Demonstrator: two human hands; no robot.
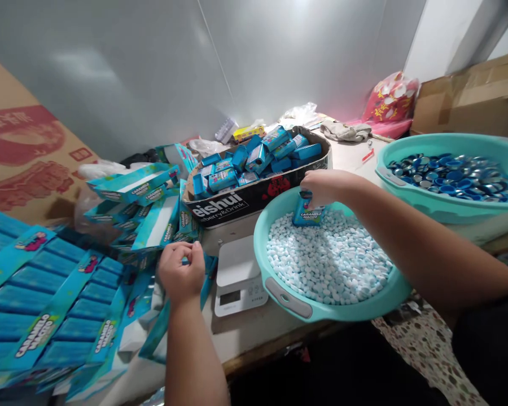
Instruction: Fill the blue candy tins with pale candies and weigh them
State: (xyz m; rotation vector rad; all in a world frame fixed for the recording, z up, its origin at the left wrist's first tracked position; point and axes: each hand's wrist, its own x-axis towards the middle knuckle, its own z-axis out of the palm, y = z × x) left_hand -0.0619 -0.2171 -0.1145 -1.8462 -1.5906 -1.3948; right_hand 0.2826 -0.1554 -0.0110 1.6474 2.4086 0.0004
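My right hand (pixel 324 189) grips a small blue candy tin (pixel 308 217) by its upper part. The tin stands roughly upright, its lower end touching the pale blue and white candies (pixel 330 265) that fill a turquoise basin (pixel 290 301). My left hand (pixel 182 270) is closed with its fingers curled, left of a white kitchen scale (pixel 239 270). A bit of blue shows by its fingers, but what they hold, if anything, is hidden. Blue cardboard display trays (pixel 152 220) lie stacked behind and beside that hand.
A black carton (pixel 254 200) full of blue tins sits behind the scale. At right, another turquoise basin (pixel 452 208) holds small blue and silver lids (pixel 452 175). Filled display boxes (pixel 55 304) pile up at left, near a large cardboard box (pixel 25 146). A grey wall rises behind.
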